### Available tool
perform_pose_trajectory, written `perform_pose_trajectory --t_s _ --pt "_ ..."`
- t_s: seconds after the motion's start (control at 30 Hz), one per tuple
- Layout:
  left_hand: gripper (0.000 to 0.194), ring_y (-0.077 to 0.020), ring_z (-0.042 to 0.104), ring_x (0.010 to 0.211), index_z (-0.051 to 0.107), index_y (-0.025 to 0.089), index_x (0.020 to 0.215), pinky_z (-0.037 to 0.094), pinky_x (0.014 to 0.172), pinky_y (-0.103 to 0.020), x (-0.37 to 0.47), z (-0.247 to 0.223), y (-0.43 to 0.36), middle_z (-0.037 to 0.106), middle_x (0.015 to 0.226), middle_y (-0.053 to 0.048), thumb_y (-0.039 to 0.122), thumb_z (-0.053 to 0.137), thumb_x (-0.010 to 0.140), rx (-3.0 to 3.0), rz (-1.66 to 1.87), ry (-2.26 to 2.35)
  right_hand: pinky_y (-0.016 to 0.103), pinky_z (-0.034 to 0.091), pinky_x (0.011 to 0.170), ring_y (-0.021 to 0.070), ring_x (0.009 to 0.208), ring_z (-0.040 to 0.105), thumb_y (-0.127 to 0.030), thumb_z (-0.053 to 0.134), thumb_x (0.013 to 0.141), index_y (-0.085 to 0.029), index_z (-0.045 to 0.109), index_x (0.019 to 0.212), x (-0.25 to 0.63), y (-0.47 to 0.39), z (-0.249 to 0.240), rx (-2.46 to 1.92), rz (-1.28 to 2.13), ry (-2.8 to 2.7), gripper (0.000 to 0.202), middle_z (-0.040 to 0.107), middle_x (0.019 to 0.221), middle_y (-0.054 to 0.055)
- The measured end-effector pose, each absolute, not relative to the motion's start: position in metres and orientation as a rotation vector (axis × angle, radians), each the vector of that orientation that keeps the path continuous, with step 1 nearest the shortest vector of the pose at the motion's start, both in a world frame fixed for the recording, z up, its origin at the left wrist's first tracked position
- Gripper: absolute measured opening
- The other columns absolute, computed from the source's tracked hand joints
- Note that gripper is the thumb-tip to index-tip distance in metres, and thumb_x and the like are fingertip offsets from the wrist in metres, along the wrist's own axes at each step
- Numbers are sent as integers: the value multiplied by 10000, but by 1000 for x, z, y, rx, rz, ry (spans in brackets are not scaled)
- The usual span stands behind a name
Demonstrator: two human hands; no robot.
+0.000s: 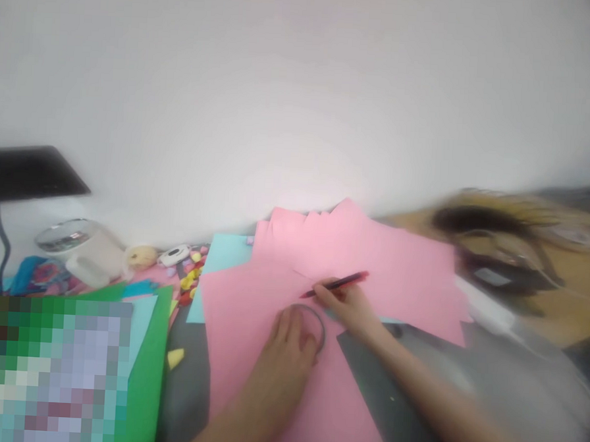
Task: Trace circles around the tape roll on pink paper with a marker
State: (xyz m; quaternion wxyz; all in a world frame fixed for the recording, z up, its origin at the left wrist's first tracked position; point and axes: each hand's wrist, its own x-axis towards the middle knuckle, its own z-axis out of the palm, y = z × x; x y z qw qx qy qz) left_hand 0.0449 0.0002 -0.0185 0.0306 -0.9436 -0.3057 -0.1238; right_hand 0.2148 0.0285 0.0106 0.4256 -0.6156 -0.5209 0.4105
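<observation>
A pink paper sheet (241,304) lies on the dark table in front of me. On it rests a thin grey ring (323,328), partly covered by my left hand (288,343). The fingers and thumb of that hand are bent around the ring, holding it against the sheet. Just right of the ring, my right hand (347,306) pinches a red and black pen (338,284). The pen slants, its tip pointing left, close above the ring's upper edge. I cannot tell whether the tip touches the paper.
More pink sheets (396,266) fan out behind, over a light blue sheet (227,249). To the left are green paper (151,365), a white mug (92,256), colourful scraps (190,278) and a black panel on a stand (30,171). Dark blurred items (495,264) lie at right.
</observation>
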Motion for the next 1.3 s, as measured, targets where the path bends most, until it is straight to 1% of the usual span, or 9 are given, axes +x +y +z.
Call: perform_pose_trajectory --t_s 0.17,0.37,0.53,0.67,0.8,0.9,1.07,1.17,1.3 --pt "178 -362 456 1169 491 87 997 450 873 -488 47 -22 1 529 1173 -232 110 442 828 -2865 -300 -983 269 496 669 218 785 655 -369 540 771 -124 662 793 209 36 10 -1527 1056 -1359 275 704 765 71" --pt "164 -376 356 1249 502 107 957 417 901 -499 47 -16 2 481 1235 -238 75 445 807 -2927 -412 -993 255 495 672 214 800 661 -321 512 783 -119 690 768 206 42 13 -1559 1058 -1410 270 717 794 75" --pt "204 -352 451 1170 493 117 991 407 904 -506 49 -12 4 539 1163 -204 78 423 804 -2953 -293 -994 230 483 626 198 750 668 -294 517 775 -126 704 737 206 45 19 -1628 1086 -1384 255 725 765 63" --pt "202 -375 432 1190 491 83 1016 412 893 -507 51 -20 6 519 1195 -250 140 475 823 -2902 -311 -1003 220 439 505 183 611 641 -272 521 746 -125 688 625 205 50 21 -1716 1061 -1460 253 702 624 49" --pt "293 -393 434 1189 513 35 1025 410 904 -483 52 -21 9 524 1178 -291 230 564 812 -2887 -252 -963 221 425 495 175 590 623 -261 510 730 -125 642 560 202 55 19 -1695 1059 -1507 254 696 612 58" --pt "311 -378 460 1170 526 46 1042 413 905 -474 52 -17 10 558 1154 -259 260 567 820 -2881 -173 -936 220 403 467 172 573 609 -265 505 722 -131 606 534 199 57 17 -1677 1056 -1533 252 678 585 57" --pt "282 -340 445 1193 507 91 1085 383 935 -478 51 -15 10 578 1153 -205 233 528 842 -2895 -198 -887 208 370 433 146 523 575 -234 527 688 -156 543 486 198 65 16 -1629 1051 -1606 218 635 520 18" --pt "272 -345 470 1159 514 98 1052 427 879 -465 50 -16 11 547 1188 -219 243 550 825 -2892 -222 -963 207 353 410 141 486 563 -215 561 658 -167 512 440 201 72 17 -1635 1055 -1626 228 616 476 7" --pt "292 -365 507 1077 532 81 997 473 785 -431 51 -15 13 553 1129 -239 243 619 770 -2905 -198 -1014 220 433 462 168 520 615 -201 565 666 -161 578 477 209 75 19 -1668 1073 -1609 194 662 516 32"
